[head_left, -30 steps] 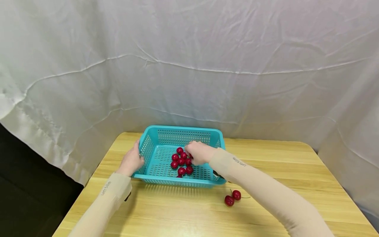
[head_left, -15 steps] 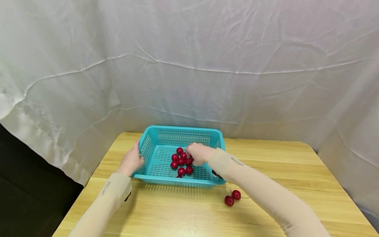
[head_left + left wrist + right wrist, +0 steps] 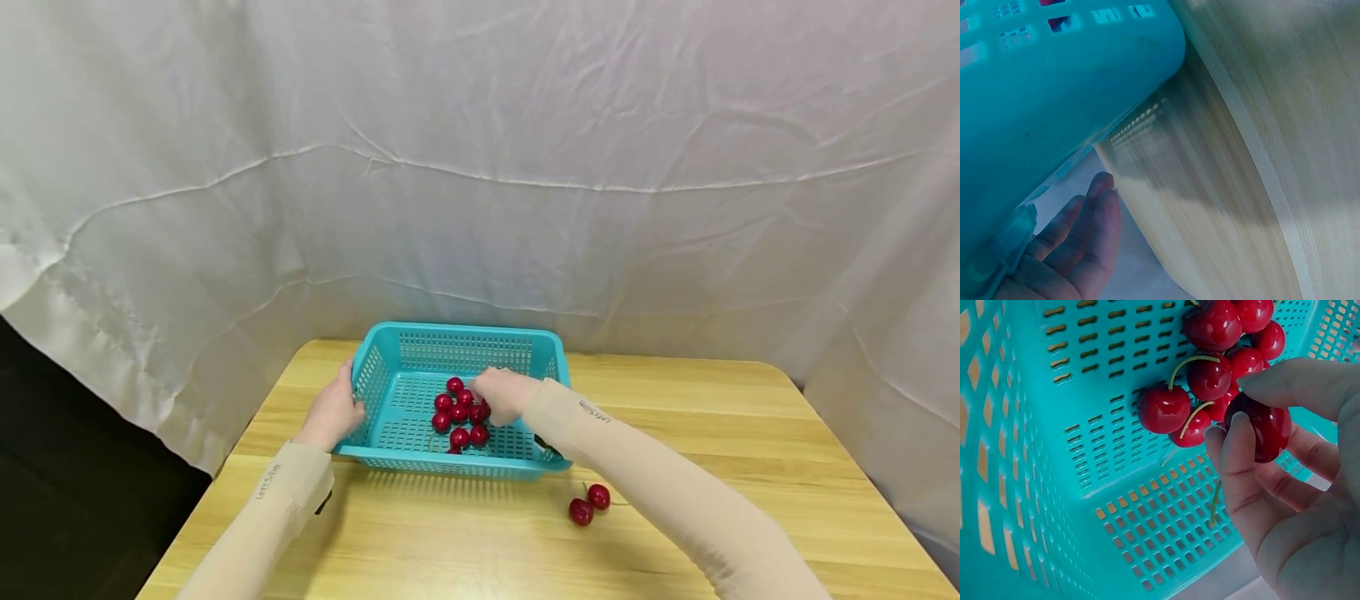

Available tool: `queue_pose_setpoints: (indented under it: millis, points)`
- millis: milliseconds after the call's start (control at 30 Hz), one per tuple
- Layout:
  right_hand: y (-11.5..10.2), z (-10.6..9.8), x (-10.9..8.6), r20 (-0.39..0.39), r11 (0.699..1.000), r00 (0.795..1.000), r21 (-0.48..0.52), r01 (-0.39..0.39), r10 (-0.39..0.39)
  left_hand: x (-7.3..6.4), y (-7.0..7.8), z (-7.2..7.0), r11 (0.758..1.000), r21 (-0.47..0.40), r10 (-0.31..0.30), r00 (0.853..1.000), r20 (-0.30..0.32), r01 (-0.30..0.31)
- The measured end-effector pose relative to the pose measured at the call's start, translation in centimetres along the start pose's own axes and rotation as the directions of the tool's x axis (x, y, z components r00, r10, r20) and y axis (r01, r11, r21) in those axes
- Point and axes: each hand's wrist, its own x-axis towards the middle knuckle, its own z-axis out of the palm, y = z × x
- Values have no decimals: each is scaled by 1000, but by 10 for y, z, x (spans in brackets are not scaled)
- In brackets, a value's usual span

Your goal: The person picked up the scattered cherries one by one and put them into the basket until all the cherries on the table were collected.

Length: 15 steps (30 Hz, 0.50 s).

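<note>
A turquoise mesh basket (image 3: 465,330) lies on the wooden table, with several glossy red cherries (image 3: 459,413) clustered on its floor. My left hand (image 3: 332,412) grips the basket's left end; in the left wrist view its fingers (image 3: 1100,231) extend along the outside, below the rim, and the thumb is hidden there. Inside the basket's right half, my right hand (image 3: 510,395) reaches over the cluster. Seen from the right wrist, thumb and forefinger pinch a dark red cherry (image 3: 1270,430) just over the others. Thin green stems (image 3: 1197,359) stick out from the cluster.
Two more stemmed cherries (image 3: 581,512) lie on the table (image 3: 450,550) in front of the basket's right corner, beside my right forearm (image 3: 645,458). A pale hanging cloth (image 3: 480,208) stands close behind the table's back edge.
My right hand has shifted very slightly to the right within the basket. The left hand keeps its grip, and the whole head view has tilted a touch.
</note>
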Motion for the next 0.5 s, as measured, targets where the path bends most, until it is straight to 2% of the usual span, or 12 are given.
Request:
queue_pose_setpoints:
  millis: [500]
  points:
    - [-1, 0, 1, -13, 1000, 1000, -2, 9, -9, 0, 1, -1, 1000, 1, -5, 1000, 10, 5]
